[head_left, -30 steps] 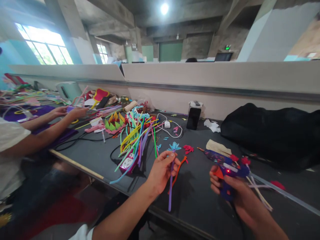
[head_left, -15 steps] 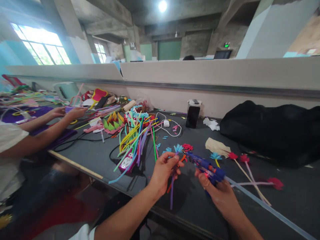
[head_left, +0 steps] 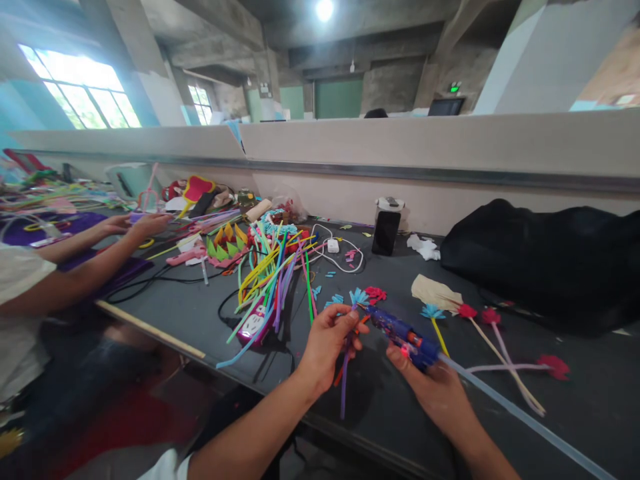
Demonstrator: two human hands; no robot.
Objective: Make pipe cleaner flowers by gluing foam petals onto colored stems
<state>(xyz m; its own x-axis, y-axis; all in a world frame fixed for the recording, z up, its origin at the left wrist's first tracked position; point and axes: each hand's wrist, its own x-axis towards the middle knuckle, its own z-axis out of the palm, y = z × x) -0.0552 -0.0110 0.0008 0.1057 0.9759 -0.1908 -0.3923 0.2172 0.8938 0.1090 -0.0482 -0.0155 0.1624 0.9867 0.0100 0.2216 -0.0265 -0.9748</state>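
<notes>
My left hand (head_left: 334,337) pinches a purple pipe cleaner (head_left: 344,387) just below a light-blue flower head (head_left: 359,297). An orange strip (head_left: 364,323) shows by its fingers. My right hand (head_left: 430,383) is wrapped round a dark-blue glue gun (head_left: 405,335), with a long translucent glue stick (head_left: 525,413) coming out of its back. The gun's nozzle points left and is at the base of the blue flower; whether it touches is too small to tell. Red pieces (head_left: 376,293) and blue pieces (head_left: 334,301) lie behind my left hand.
Coloured pipe cleaners (head_left: 270,267) lie over a purple power strip (head_left: 256,323) at centre left. A phone (head_left: 386,233) leans upright at the back. On the right are finished flowers (head_left: 491,316) and a black bag (head_left: 540,267). A person's hands (head_left: 145,228) work at far left.
The glue gun in my right hand has moved left, bringing its nozzle to the blue flower's base. My left hand has hardly moved.
</notes>
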